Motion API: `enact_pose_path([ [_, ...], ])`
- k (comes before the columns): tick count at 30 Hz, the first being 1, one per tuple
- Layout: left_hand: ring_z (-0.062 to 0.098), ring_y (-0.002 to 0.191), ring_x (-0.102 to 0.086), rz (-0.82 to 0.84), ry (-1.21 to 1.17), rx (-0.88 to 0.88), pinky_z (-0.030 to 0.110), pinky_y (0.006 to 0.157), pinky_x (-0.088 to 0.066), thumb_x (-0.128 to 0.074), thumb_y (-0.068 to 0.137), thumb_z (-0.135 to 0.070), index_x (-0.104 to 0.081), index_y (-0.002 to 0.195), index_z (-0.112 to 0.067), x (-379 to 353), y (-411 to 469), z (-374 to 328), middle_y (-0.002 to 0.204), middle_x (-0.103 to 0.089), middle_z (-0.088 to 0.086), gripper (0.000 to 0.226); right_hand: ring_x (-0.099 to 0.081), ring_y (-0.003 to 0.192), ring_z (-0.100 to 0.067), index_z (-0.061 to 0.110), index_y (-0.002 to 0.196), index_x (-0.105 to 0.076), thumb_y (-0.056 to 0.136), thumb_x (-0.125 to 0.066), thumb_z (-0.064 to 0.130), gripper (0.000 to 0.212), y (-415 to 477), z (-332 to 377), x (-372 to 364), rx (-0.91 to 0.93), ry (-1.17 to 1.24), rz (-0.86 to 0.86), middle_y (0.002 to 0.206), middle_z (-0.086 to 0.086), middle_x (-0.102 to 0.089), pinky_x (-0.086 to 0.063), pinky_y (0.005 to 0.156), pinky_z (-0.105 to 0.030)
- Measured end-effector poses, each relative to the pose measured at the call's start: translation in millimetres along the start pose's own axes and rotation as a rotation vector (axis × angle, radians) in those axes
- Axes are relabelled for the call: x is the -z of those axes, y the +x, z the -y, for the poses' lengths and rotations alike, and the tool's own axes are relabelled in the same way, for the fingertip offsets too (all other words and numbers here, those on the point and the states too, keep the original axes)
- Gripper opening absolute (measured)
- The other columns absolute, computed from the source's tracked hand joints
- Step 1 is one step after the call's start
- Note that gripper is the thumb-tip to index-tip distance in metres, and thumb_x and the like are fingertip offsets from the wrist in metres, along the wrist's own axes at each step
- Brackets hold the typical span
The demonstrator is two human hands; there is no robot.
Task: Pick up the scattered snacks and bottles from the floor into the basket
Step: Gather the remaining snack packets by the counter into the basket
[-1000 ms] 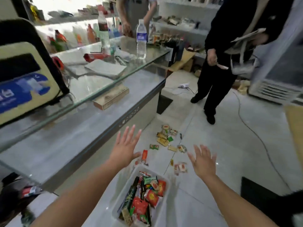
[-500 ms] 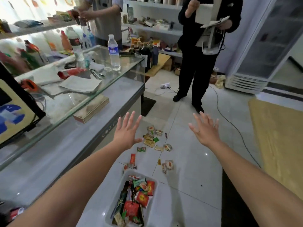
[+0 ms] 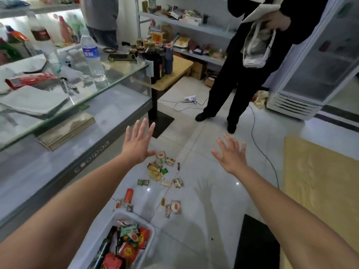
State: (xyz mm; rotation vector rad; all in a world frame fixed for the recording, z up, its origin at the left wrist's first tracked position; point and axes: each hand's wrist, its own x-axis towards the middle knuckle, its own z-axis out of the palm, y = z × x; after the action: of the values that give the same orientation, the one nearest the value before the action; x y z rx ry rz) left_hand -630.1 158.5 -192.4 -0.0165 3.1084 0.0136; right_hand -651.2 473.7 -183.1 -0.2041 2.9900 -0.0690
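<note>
Since the earlier frame the view has swung right and tilted up: the glass-topped display worktop (image 3: 108,82) now shows less of its left end, and both arms reach further out over the floor. The left hand (image 3: 137,145) is held flat, fingers (image 3: 140,126) spread wide and gripping nothing, its thumb tip just beside the farthest snack packet. The right hand (image 3: 231,155) is likewise splayed and empty, well apart from the left, above bare pale floor tile (image 3: 209,121). The small scattered snack packets (image 3: 161,171) lie on the tiles between the two hands and nearer the camera, in loose clusters. The white plastic rectangular basket (image 3: 128,215) sits on the floor at bottom centre, beside the worktop base, already holding red, green and dark wrapped snacks. A clear plastic water bottle with blue label (image 3: 92,57) stands upright on the worktop. A person in dark clothing (image 3: 233,80) stands beyond the packets.
</note>
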Motion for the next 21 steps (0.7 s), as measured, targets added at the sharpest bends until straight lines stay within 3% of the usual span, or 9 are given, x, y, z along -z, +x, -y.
enact_pose_path([
  [14,0.028,0.144,0.024,0.104,-0.094,0.317,0.052,0.118,0.009,-0.049,0.083,-0.065,0.020,0.149,-0.026,-47.1,206.5,-14.3,0.157,0.026,0.007,0.103,0.001,0.148,-0.025,0.033,0.151,-0.008,0.095,-0.023,0.057,0.061,294.9,-29.2,14.1,0.305,-0.091,0.046,0.160,-0.001,-0.002,0.009,0.116,-0.054],
  [21,0.029,0.145,0.021,0.027,-0.164,0.598,0.050,0.119,0.008,-0.052,0.085,-0.061,0.014,0.150,-0.024,-58.6,294.7,-22.3,0.158,0.023,0.007,0.100,-0.002,0.147,-0.024,0.032,0.150,-0.010,0.096,-0.021,0.057,0.061,457.6,-52.7,15.3,0.531,-0.214,0.064,0.159,-0.002,-0.003,0.004,0.116,-0.055],
])
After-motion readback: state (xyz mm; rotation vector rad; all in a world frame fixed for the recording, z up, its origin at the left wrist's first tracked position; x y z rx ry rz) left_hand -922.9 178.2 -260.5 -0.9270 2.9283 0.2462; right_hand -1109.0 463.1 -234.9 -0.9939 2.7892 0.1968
